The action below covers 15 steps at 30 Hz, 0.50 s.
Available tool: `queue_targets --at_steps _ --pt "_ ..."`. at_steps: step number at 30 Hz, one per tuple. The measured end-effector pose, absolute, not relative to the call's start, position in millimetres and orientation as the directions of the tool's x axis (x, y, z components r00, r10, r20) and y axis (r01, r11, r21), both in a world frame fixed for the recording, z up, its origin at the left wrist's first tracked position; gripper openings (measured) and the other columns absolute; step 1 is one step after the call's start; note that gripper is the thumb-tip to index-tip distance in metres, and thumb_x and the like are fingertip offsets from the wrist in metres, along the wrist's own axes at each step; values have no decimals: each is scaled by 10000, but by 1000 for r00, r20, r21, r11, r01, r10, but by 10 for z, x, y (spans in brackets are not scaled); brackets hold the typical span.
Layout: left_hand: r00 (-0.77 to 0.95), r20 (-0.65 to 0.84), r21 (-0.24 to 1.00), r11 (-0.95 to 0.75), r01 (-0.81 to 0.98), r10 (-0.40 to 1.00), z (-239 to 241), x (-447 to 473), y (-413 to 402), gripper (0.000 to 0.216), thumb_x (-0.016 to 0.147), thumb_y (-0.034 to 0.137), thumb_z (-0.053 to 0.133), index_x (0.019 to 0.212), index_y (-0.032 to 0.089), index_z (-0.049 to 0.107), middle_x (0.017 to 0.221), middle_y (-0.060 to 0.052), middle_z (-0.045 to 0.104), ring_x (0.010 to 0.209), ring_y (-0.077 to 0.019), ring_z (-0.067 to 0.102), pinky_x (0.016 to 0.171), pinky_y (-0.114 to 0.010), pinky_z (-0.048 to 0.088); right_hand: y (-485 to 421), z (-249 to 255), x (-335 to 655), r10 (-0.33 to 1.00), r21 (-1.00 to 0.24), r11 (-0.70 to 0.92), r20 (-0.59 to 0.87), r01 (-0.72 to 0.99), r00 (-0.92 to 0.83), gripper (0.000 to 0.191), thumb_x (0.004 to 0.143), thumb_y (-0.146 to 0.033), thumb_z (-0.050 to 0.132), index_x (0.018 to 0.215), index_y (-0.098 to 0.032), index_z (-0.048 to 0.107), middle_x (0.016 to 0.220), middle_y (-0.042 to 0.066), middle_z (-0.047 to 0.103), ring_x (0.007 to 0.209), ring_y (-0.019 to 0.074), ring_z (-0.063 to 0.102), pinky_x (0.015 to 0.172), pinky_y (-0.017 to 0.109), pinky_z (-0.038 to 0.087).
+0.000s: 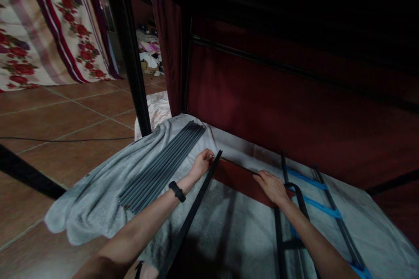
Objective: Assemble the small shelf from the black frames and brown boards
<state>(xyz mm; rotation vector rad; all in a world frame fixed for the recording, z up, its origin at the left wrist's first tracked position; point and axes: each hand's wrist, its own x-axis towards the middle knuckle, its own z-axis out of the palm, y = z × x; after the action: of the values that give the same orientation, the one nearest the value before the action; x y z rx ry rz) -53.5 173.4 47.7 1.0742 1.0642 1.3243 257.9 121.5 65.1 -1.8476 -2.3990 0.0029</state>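
Observation:
My left hand (202,163) is curled around the far end of a thin black rod (193,213) that slants down toward me, and it wears a black wristband. My right hand (271,185) lies with fingers stretched flat on a dark red fabric strip (237,176) running between the two hands. A bundle of several grey rods (163,163) lies on the grey cloth (94,200) just left of my left hand. A black frame with blue straps (314,198) lies under and right of my right forearm.
A dark red fabric wall (294,104) on black poles rises right behind the hands. A black upright post (131,52) stands at the left. Brown tiled floor (59,122) and a flowered curtain (39,26) lie further left; clutter sits in the background.

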Motion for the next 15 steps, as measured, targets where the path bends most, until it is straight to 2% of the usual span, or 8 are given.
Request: queue_targets --at_steps 4,9,15 --pt "-25 88 990 -90 -107 996 473 -557 1772 67 819 244 517 767 203 523 590 37 530 529 -116 473 522 -227 354 1197 626 2592 962 -72 259 107 963 -251 449 1033 -529 284 865 -253 595 952 44 698 960 222 669 794 328 452" --pt "64 17 986 -6 -165 998 381 -562 1801 56 793 246 541 768 203 516 615 30 568 557 -119 532 560 -227 405 1205 629 2602 961 -91 262 112 961 -252 436 1030 -520 291 876 -257 604 953 39 708 959 221 673 816 333 461" --pt "28 71 995 -69 -68 997 340 -552 1815 44 815 217 519 780 200 539 602 36 570 533 -110 516 524 -211 376 1192 583 2631 956 -85 272 134 959 -259 430 1024 -530 294 887 -263 603 969 41 715 980 228 675 822 343 472"
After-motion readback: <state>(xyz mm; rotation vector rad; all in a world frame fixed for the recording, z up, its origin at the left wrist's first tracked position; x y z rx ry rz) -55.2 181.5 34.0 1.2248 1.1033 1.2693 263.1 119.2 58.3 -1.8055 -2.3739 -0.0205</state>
